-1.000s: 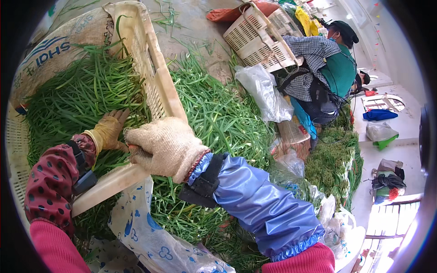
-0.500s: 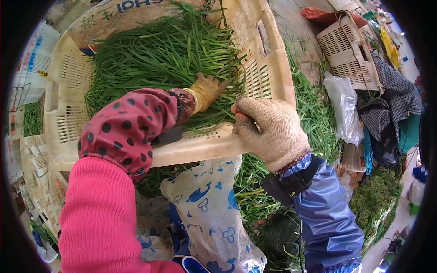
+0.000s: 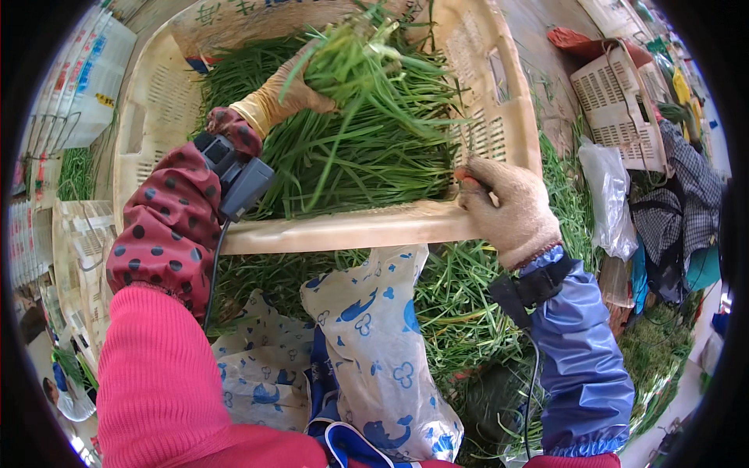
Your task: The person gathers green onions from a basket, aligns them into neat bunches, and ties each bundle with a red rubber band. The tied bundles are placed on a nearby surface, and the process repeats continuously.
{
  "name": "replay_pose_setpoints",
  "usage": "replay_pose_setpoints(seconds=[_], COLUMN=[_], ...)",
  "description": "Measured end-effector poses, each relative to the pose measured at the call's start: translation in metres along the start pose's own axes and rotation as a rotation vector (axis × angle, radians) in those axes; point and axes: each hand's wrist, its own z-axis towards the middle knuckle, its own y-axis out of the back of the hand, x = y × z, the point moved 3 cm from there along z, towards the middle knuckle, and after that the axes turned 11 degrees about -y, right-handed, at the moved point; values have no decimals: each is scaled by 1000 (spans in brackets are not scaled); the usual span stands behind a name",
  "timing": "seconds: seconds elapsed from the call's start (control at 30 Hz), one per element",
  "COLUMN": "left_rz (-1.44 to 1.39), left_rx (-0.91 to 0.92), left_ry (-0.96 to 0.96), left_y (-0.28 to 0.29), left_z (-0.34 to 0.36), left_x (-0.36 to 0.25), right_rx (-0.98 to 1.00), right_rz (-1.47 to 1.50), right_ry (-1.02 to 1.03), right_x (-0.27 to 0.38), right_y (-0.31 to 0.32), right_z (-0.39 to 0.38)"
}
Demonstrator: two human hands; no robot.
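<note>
My left hand (image 3: 285, 93), in a yellowish glove, is closed around a bunch of garlic chives (image 3: 363, 58) lifted above the pile; the moving leaves are blurred. Long green chives (image 3: 374, 156) fill the cream plastic crate (image 3: 351, 230) beneath it. At the crate's near right corner, my right hand (image 3: 515, 210) has its fingers curled over the rim, in a pale knitted glove. Something orange shows at its fingertips; I cannot tell what it is. Most of its fingers are hidden behind the hand.
Loose green leaves (image 3: 456, 312) lie below and right of the crate. A white plastic sheet with blue prints (image 3: 367, 327) hangs before me. To the right stand another slatted crate (image 3: 616, 101) and a clear plastic bag (image 3: 608, 195). White crates (image 3: 86, 78) stand at the left.
My left hand has moved up and left from the pile, raising a bunch of chives. My right hand stays at the crate's corner. The whole view has shifted, with the crate further right.
</note>
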Motion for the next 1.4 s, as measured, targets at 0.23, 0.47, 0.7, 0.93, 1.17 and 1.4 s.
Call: replay_pose_setpoints(seconds=[0.23,0.47,0.7,0.93,1.17,1.4], left_rz=[-50,-54,-449,1106,1385,-516], left_rx=[-99,50,266,574,-242,26], left_ry=[-83,-210,-194,203,63,287], left_y=[28,11,11,38,57,-102], left_z=[-9,-1,-9,-63,-196,-264], left_x=[1,8,30,-31,-166,-169], right_rx=[320,351,135,-41,-226,-348], right_rz=[150,253,329,536,650,731], right_ry=[-425,-369,-374,-254,-267,-55], right_x=[9,36,67,86,77,71], right_y=[-19,-101,-145,-143,-79,2], right_z=[45,163,197,195,182,104])
